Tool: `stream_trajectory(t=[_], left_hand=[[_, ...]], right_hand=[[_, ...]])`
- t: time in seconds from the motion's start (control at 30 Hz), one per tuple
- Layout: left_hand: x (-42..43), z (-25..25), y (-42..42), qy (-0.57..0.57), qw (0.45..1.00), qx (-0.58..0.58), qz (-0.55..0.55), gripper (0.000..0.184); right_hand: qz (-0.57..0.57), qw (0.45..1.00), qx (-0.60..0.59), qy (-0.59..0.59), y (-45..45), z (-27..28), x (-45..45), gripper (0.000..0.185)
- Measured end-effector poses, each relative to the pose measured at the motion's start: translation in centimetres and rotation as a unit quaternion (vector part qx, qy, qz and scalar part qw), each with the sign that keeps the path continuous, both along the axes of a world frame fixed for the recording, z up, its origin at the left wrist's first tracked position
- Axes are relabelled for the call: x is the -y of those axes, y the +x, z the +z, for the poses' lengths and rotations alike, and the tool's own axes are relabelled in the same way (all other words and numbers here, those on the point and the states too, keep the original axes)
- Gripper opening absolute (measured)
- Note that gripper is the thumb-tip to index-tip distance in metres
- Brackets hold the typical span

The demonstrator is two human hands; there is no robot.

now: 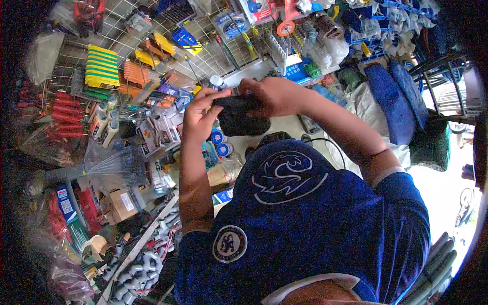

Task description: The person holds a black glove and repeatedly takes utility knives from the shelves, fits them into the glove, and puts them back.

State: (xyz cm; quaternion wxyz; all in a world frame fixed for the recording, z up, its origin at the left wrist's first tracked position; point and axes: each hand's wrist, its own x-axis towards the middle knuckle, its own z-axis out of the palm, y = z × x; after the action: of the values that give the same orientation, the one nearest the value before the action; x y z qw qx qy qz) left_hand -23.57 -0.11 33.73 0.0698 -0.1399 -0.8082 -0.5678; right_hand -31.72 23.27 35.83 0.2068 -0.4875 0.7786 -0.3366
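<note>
A dark, soft-looking black item (239, 118), perhaps a pouch or folded case, is held up in front of my chest between both hands. My left hand (203, 112) pinches its left upper edge, thumb below and fingers above. Bent over its top right side is my right hand (272, 96), with the fingers closed on it; the fingertips are partly lost in shadow. What kind of thing it is exactly, I cannot make out. Below it show blue-topped round containers (222, 149).
Wire-grid racks (203, 48) of packaged hardware stand ahead. On the left are yellow-green striped packs (101, 66), red items (67, 114) and a cardboard box (121, 206). Grey pipe fittings (140, 274) fill a bin at lower left. Blue rolls (389, 101) lean at right.
</note>
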Motion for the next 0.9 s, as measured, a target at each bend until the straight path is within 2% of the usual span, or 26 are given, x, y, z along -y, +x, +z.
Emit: stream_trajectory(t=[0.07,0.17,0.27,0.37,0.43,0.5,0.57,0.6,0.7,0.73,0.83,0.87,0.9], left_hand=[[0.2,-0.5,0.2,-0.031,0.999,-0.005,-0.018,0.040],[-0.1,-0.9,0.1,-0.069,0.996,-0.041,-0.024,0.040],[-0.2,-0.7,0.5,-0.025,1.000,-0.007,-0.001,0.041],[0.3,-0.9,0.6,-0.026,0.999,-0.022,0.020,0.039],[0.4,-0.5,0.7,-0.002,0.999,-0.016,0.036,0.037],[0.4,-0.6,0.6,0.044,0.997,-0.032,0.046,0.032],[0.3,0.5,0.2,0.056,0.996,-0.038,0.052,0.031],[0.3,0.8,-0.3,0.038,0.993,-0.098,0.055,0.028],[0.3,2.6,-0.6,0.008,0.988,-0.108,0.109,0.024],[0.1,2.7,-0.9,0.068,0.988,-0.084,0.114,0.019],[-1.0,4.1,-1.8,0.063,0.982,-0.139,0.114,0.017],[-0.8,4.4,-2.1,0.018,0.986,-0.137,0.090,0.018],[-0.9,4.9,-2.6,-0.036,0.977,-0.196,0.072,0.020]], right_hand=[[-0.005,0.996,-0.012,0.091,-0.6,0.5,0.2,0.045],[0.105,0.987,-0.120,0.012,-1.4,-0.4,0.2,0.050],[0.094,0.991,-0.091,-0.018,-1.2,-0.5,-0.1,0.053],[0.092,0.995,0.021,-0.020,-2.3,1.4,-0.6,0.058],[0.078,0.990,-0.035,-0.117,-3.5,2.5,-1.1,0.052],[0.081,0.960,-0.138,-0.230,-4.2,4.8,-1.5,0.045],[0.090,0.944,-0.238,-0.210,-4.6,6.5,-1.7,0.038],[0.092,0.932,-0.288,-0.199,-4.8,7.0,-1.8,0.035],[0.015,0.958,-0.163,-0.238,-5.0,8.0,-2.1,0.032],[-0.021,0.940,-0.298,-0.165,-4.9,7.7,-1.6,0.031],[-0.073,0.927,-0.345,-0.126,-4.8,5.7,-1.0,0.031],[-0.052,0.936,-0.316,-0.147,-5.6,5.4,-0.8,0.032],[-0.106,0.921,-0.318,-0.197,-5.8,4.6,-0.6,0.030]])
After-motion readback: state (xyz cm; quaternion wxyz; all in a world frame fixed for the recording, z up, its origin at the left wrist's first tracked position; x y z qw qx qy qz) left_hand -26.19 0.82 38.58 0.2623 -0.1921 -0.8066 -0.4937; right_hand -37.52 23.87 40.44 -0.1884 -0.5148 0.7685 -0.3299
